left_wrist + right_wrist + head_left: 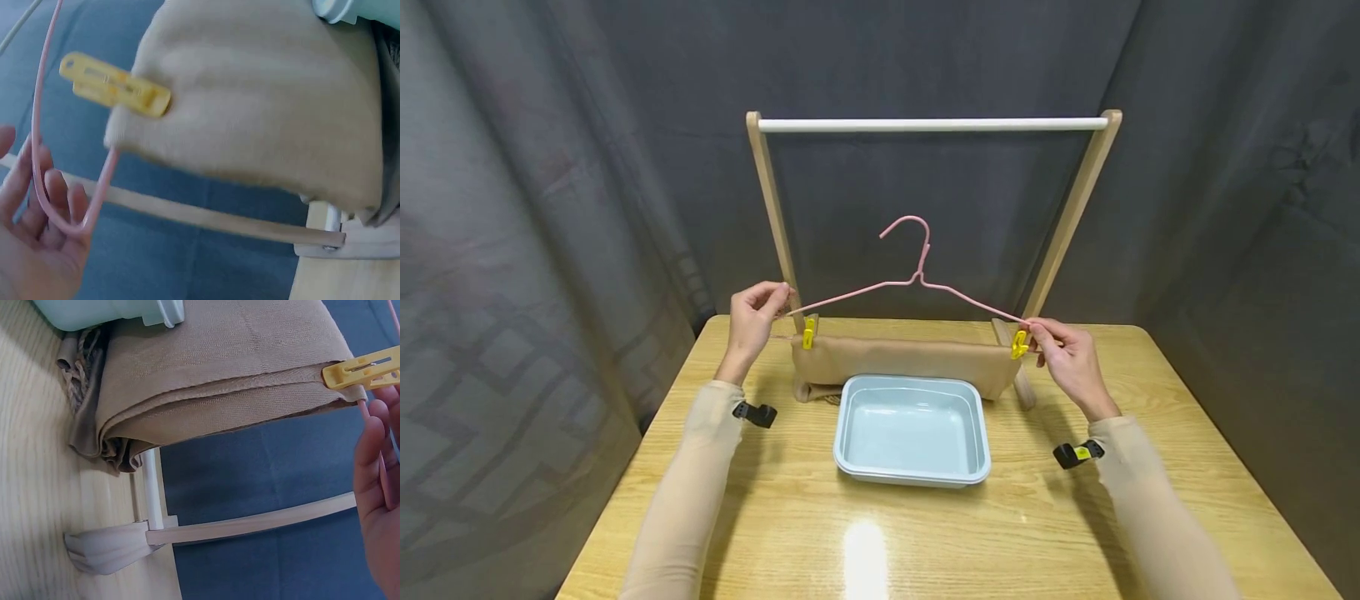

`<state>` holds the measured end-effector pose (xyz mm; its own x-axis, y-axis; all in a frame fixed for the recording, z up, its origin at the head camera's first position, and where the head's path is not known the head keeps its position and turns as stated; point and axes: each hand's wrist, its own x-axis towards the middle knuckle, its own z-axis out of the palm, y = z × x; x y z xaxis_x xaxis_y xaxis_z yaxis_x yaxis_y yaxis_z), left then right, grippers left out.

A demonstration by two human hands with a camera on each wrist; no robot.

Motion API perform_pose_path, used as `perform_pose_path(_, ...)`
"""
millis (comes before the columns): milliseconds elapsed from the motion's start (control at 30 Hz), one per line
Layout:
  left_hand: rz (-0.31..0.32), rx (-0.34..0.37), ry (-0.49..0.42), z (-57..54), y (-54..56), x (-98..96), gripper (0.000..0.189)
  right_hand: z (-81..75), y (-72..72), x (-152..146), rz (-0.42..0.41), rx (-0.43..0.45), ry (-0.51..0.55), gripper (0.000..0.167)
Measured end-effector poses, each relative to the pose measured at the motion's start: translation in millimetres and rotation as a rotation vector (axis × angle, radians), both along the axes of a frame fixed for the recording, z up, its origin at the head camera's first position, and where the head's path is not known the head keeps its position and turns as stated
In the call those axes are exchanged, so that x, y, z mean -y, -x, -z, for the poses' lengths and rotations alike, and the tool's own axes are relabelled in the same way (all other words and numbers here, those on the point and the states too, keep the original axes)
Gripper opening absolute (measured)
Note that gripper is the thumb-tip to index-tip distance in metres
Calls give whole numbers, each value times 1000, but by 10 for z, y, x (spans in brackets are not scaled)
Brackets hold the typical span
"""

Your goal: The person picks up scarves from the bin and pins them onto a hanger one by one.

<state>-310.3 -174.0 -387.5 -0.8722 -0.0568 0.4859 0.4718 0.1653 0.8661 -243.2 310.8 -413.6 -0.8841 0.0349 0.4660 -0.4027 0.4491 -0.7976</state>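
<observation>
A pink wire hanger [922, 260] is held upright, its hook pointing up. Folded over its lower bar hangs a brown cloth [902, 360], which in the right wrist view shows a fringe [80, 375] at its lower edge. One yellow clothespin [808, 333] clips the cloth's left end, and a second yellow clothespin [1019, 343] clips its right end. My left hand [748, 325] pinches the hanger's left corner, just outside the cloth. With thumb and fingers, my right hand [1067, 358] grips the right corner, close beside that clothespin.
Behind the hanger stands a wooden rack [1075, 208] with a white rod [932, 125] across its top. A pale blue plastic tray [913, 479] sits on the wooden table [790, 517] in front of the cloth. Grey curtains [940, 50] surround the table.
</observation>
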Motion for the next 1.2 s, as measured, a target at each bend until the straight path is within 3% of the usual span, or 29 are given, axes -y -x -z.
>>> perform_pose_path(100,-49,25,-78,42,34,26,29,19,-14,-16,6,-9,11,24)
perform_pose_path(200,-51,101,-124,98,70,53,31,29,-35,-31,15,-13,22,25)
perform_pose_path(433,145,320,-134,294,203,117,53,46,-78,-37,17,-32,55,22)
perform_pose_path(533,149,384,-114,396,262,111,56,30,-102,-15,26,-44,65,21)
perform_pose_path(633,95,398,-98,500,310,85,55,-68,-182,60,29,-51,77,22)
perform_pose_path(733,47,366,-84,607,326,64,52,-140,-244,102,24,-59,91,23)
perform_pose_path(867,7,357,-52,709,315,60,50,-23,-158,26,43,-66,99,22)
perform_pose_path(967,6,375,-40,740,324,36,49,59,-92,-36,77,-68,109,20)
perform_pose_path(1200,49,358,7,775,380,-9,43,32,-84,-51,129,-88,138,19)
